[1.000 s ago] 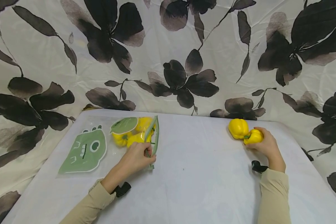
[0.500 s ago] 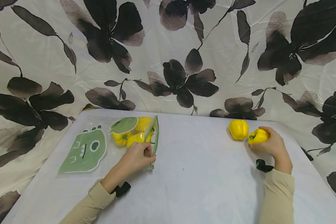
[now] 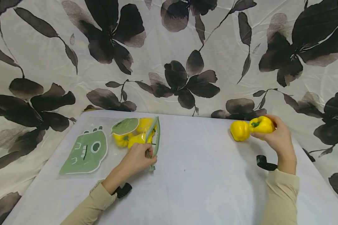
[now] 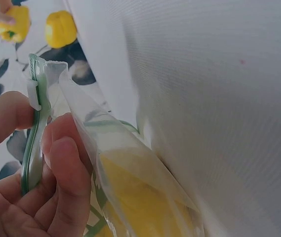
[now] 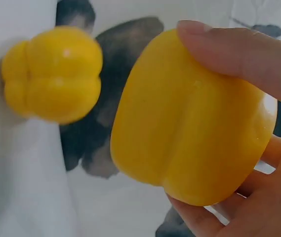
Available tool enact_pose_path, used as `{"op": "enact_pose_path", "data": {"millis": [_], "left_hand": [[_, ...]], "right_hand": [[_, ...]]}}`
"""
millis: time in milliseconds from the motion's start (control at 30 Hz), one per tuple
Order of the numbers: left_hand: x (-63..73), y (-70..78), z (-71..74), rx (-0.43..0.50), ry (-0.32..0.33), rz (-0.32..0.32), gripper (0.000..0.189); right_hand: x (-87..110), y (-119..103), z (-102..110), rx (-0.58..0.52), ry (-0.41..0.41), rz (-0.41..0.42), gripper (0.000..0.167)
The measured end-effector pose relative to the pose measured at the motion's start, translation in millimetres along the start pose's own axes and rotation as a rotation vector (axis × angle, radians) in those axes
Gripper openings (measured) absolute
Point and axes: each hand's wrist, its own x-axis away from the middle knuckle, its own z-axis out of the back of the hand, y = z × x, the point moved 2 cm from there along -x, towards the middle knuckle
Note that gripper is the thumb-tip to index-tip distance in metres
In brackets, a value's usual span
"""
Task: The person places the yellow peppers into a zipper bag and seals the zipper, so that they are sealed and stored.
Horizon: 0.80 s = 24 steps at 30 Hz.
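My left hand [image 3: 138,157] pinches the green zip edge of a clear zip bag [image 3: 152,162], whose mouth faces right. Several yellow bell peppers [image 3: 121,139] lie inside that bag, seen through the plastic. In the left wrist view, a white slider [image 4: 34,95] sits on the zip strip beside the fingers. On the right, my right hand [image 3: 280,134] grips a yellow bell pepper [image 3: 262,125] between thumb and fingers, lifted off the table with its green stem facing left. Another yellow bell pepper [image 5: 54,75] stands on the table just left of the held one.
A white cloth covers the table [image 3: 191,175]. Green cartoon print [image 3: 87,153] marks the flat left part of the bag. Behind the table hangs a white curtain [image 3: 146,56] with dark flowers. Each wrist wears a black camera [image 3: 124,190].
My right hand has drawn the pepper away from its neighbour to the right, then raised it off the table. The left hand and the bag have stayed in place.
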Motion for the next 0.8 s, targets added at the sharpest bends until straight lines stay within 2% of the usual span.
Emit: {"op": "enact_pose_path", "data": {"millis": [167,433,633,800], "left_hand": [[0.2,-0.1,0.5,-0.001,-0.003,-0.003,0.021],[0.1,-1.2,0.8,0.005,0.001,-0.015,0.021],[-0.2,-2.1,0.4,0.008,0.003,-0.017,0.020],[0.0,-1.4,1.1,0.010,0.000,-0.017,0.020]], "right_hand": [[-1.5,-20,-12,-0.073,0.035,0.011,0.087],[-9.4,-55,-38,-0.198,0.038,0.064,0.085],[-13.1,-79,-68,-0.393,0.009,0.127,0.080],[-13.9,-93,-104,-0.616,-0.030,0.093,0.075]]}}
